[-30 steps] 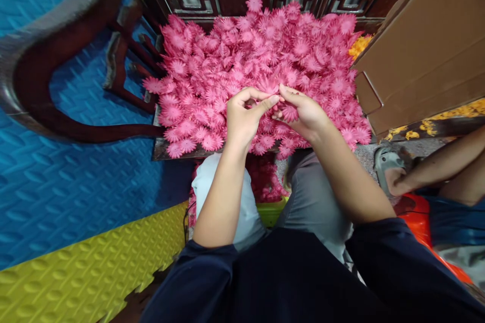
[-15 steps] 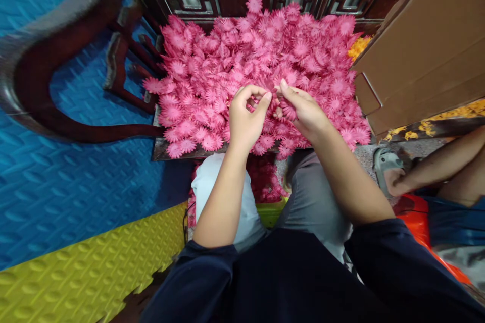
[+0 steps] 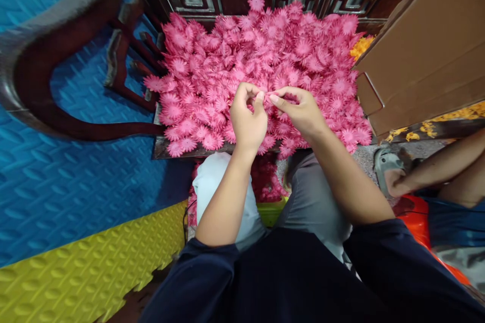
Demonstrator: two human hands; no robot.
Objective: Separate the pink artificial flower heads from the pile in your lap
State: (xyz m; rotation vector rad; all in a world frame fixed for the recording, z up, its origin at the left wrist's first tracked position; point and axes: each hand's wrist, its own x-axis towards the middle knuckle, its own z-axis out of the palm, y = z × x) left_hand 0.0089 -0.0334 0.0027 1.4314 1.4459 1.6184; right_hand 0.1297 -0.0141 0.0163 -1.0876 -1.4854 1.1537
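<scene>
A thick heap of pink artificial flowers (image 3: 212,60) covers the dark wooden bench seat in front of me. Above the front half of the heap, my left hand (image 3: 248,116) pinches a pink flower piece (image 3: 267,96) between thumb and forefinger. From the other side, my right hand (image 3: 301,111) pinches the same small piece with its thumb and forefinger. The fingertips of both hands nearly touch. Most of the piece is hidden by the fingers, so its exact shape is unclear.
A curved dark armrest (image 3: 34,60) is at the left, over blue matting (image 3: 113,176). At the right stands a cardboard box (image 3: 424,45) beside yellow flower pieces (image 3: 428,128). Another person's leg (image 3: 439,161) is near the right edge. Below lies a lime-green container (image 3: 271,212).
My right hand has turned, and its fingertips have closed in to meet the left ones. The darker pink petals that showed between the hands are now mostly out of sight.
</scene>
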